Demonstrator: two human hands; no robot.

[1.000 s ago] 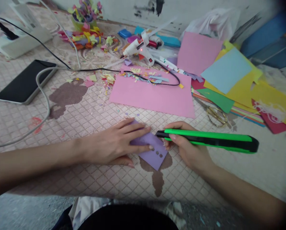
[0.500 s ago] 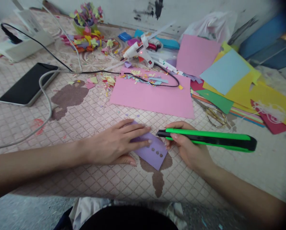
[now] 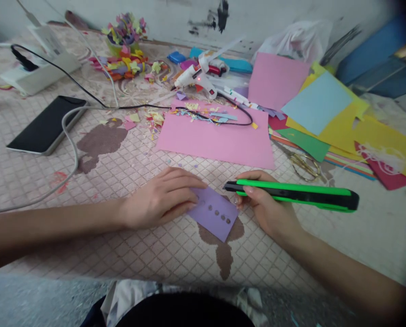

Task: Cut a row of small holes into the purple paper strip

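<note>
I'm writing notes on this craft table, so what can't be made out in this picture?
All in the head view:
Purple paper: partly hidden under the left hand.
Dark spots on it: too small to identify.
Right hand: partly hidden behind the green cutter.
Cutter tip: too small to tell whether any blade shows.
Gray cable: cut off by the left edge.

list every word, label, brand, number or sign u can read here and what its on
No text reads clearly.
White adapter: any print is too small and blurred to read.
Glue gun: dark marking, too blurred to read.
Green cutter: no lettering visible.
Purple paper: dark spots, no lettering visible.
Wall: black smears, no readable lettering.
</note>
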